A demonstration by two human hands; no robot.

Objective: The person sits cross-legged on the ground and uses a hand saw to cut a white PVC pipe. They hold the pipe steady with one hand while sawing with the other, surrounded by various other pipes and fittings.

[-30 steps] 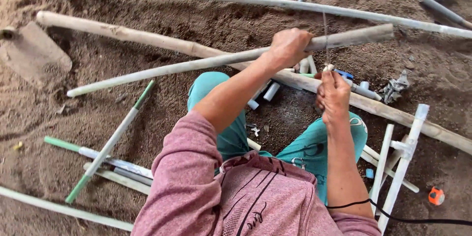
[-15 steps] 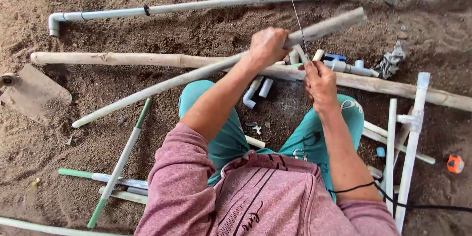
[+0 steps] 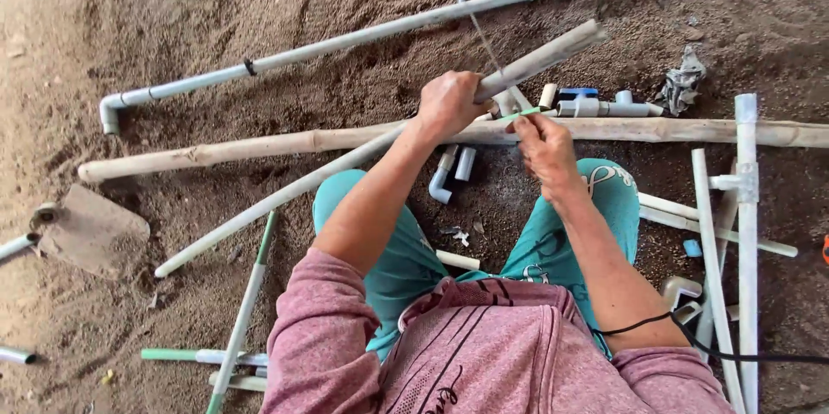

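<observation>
From my remote seat I see, far left, a flat stone on the sandy ground, with loose pipe offcuts below it. My left hand comes next, forearm stretched up from the knee, its fingers clenched round the grey pipe. That pipe has its long axis on a diagonal, low end near the stone at lower left, high end pointing to upper right, just past the grip. It crosses over a wooden pole that lies nearly level across the ground. Just right of it, my right hand is bent at the wrist, its fingers pinched on a thin saw blade that slants up and left across the pipe; a green bit sits at the fingertips. Behind both runs a long white pipe with an elbow at its left end. To the right lie a valve fitting, a rag and a white pipe frame, crowding that side; open sand lies at upper left.
</observation>
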